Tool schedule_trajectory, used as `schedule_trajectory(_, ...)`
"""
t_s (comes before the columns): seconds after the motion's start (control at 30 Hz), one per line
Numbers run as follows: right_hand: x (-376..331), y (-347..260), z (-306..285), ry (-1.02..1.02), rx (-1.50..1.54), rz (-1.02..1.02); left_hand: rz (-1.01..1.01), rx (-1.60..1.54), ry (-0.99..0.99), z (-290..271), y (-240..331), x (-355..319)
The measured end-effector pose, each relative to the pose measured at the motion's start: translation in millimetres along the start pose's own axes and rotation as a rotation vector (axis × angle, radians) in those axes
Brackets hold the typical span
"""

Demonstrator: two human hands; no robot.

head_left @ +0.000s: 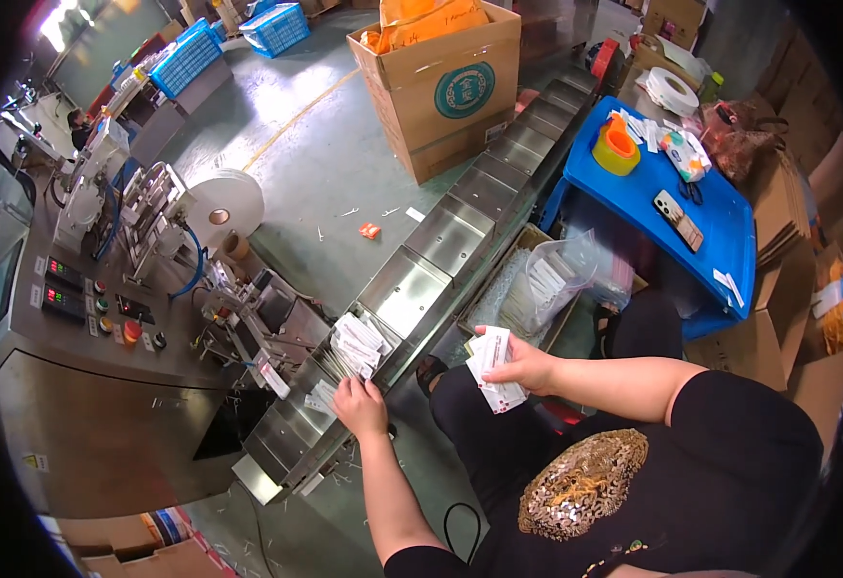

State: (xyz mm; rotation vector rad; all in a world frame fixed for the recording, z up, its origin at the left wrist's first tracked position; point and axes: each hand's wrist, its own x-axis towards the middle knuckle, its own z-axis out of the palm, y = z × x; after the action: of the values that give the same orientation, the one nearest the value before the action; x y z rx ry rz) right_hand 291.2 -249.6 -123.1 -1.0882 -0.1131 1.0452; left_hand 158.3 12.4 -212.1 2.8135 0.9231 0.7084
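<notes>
My right hand (527, 370) holds a fanned bunch of flat white paper packets (498, 378) with small red marks, in front of my knee. My left hand (361, 407) reaches into the metal conveyor (402, 291), its bent fingers closed at the edge of a pile of white packets (357, 345). The fingertips are partly hidden among them. Some smaller white packets (320, 397) lie in the adjoining compartment nearer the conveyor's lower end. Beside the conveyor stands an open box (564, 318) holding more packets in clear plastic.
A packing machine (103, 385) with control buttons and a paper roll (224, 210) stands left. Beyond the conveyor is a large cardboard carton (440, 106). A blue bin lid (648, 207) at right carries tape rolls (616, 149), scissors (691, 192) and a phone (678, 221).
</notes>
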Motion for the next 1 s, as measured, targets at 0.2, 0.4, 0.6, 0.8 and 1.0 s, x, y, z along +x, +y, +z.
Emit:
schedule_trajectory(0.2, -17, -5, 2, 0.024, -0.02, -0.029, 0.035, 0.099, -0.167, 10, -3, 2)
schedule_trajectory(0.4, -22, -6, 1, 0.023, -0.049, -0.086, -0.008, 0.185, -0.342, -11, 11, 22)
schedule_trajectory(0.6, -16, 3, 18, -0.061, -0.622, -0.498, -0.528, -1.558, -0.407, -77, 99, -11)
schedule_trajectory(0.8, -24, 40, 27, -0.149, -0.978, -0.739, -0.613, -1.99, -0.395, -93, 150, -67)
schedule_trajectory(1.0, -39, 46, 37, -0.2, -0.877, -0.818, -0.429, -1.86, -0.399, -107, 150, -94)
